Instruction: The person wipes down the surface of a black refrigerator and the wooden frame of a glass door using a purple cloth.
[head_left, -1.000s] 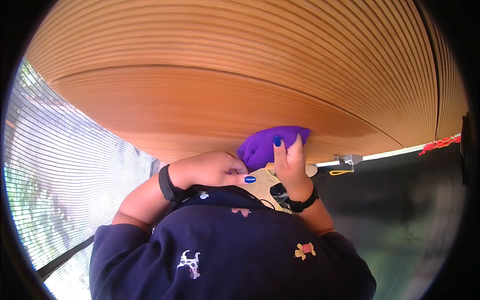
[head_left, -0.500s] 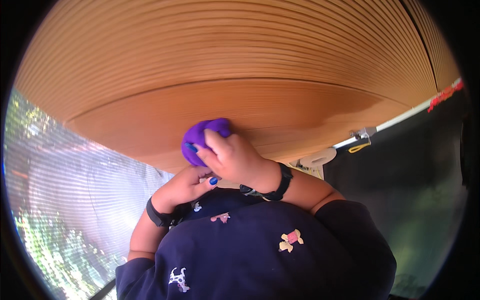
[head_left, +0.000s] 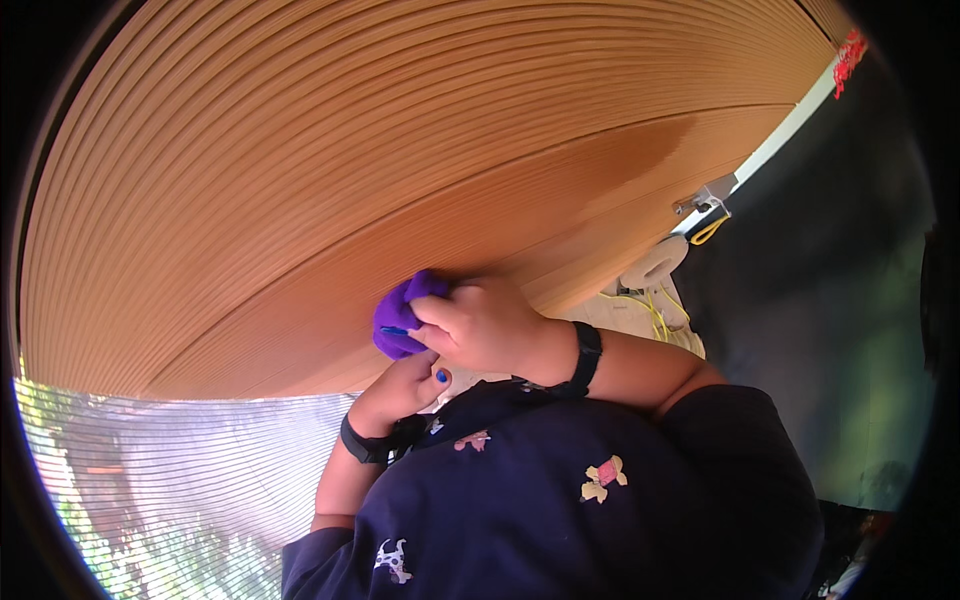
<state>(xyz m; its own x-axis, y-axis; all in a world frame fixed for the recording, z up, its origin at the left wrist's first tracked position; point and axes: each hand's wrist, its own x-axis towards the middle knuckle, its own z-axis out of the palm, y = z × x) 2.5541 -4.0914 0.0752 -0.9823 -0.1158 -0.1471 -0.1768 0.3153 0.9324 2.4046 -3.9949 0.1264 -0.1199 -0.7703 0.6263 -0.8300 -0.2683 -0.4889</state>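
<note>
One purple cloth is the thing to watch: it's crumpled up small against the ribbed wooden boards, near the edge closest to the person. Big change from a second ago, when it was spread wider with the right hand's finger and thumb standing up along its side. Now the right hand has come across and closed over it, fingers curled in tight, so that hand seems to be the one controlling it against the wood. The left hand is tucked just below, half curled with the thumb sticking out; can't tell if its hidden fingers have hold of any cloth. Farther along the boards there's a darker patch, damp or just shaded, hard to say. As for containers, none can be made out, just a pale ring-shaped roll off to the right with yellow cord beside it.
</note>
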